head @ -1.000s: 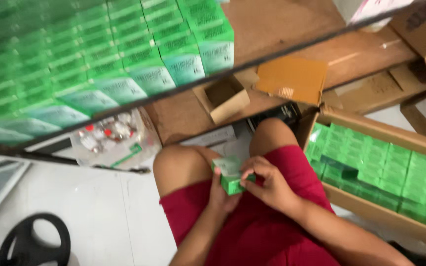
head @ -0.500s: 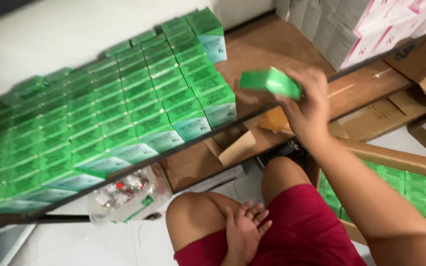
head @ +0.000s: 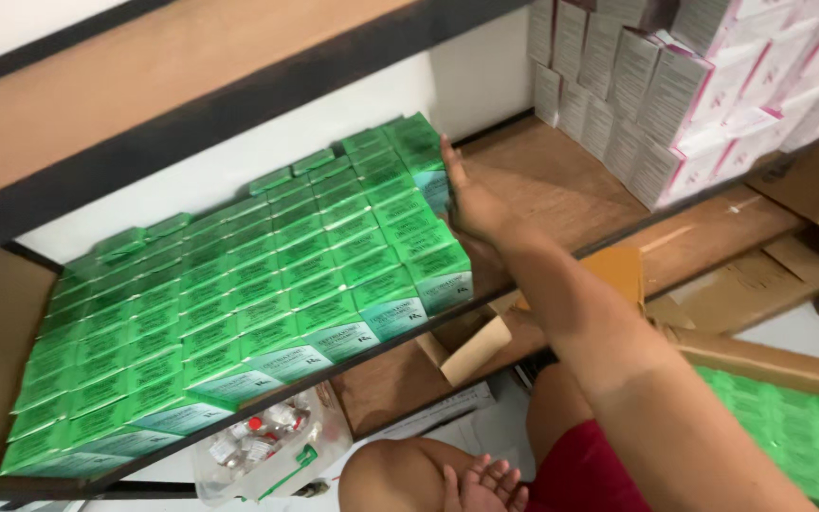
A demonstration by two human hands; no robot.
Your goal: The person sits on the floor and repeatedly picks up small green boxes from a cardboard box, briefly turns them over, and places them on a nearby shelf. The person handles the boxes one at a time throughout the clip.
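Wooden shelving with dark metal rails fills the view; the wooden shelf [head: 561, 180] stands against a white wall.

Shelf contents:
- Green boxes [head: 239, 313] are packed in tight rows and stacked in layers, covering the shelf from its left end to roughly its middle. The front row sits flush with the shelf's front edge.
- White and pink boxes [head: 675, 85] are stacked at the right end of the shelf, toward the back corner.
- Bare wood lies between the two blocks.

Hands:
- The right hand [head: 471, 199] reaches to the back of the shelf. The palm is flat and the fingers are extended, pressing against the right side of the green stack at its rear corner. The nearest item is the rear green box [head: 416, 142], touching the fingertips. The hand grips nothing.
- The left hand [head: 485, 484] rests on the person's knee at the bottom edge of the view, fingers loose and holding nothing.

Below the shelf:
- A small open cardboard box [head: 471, 346] sits on the lower board; its contents cannot be seen.
- A clear plastic bag [head: 267, 446] holds small vials with red caps.
- A large cardboard carton [head: 770, 365] at the lower right holds further green boxes in rows.
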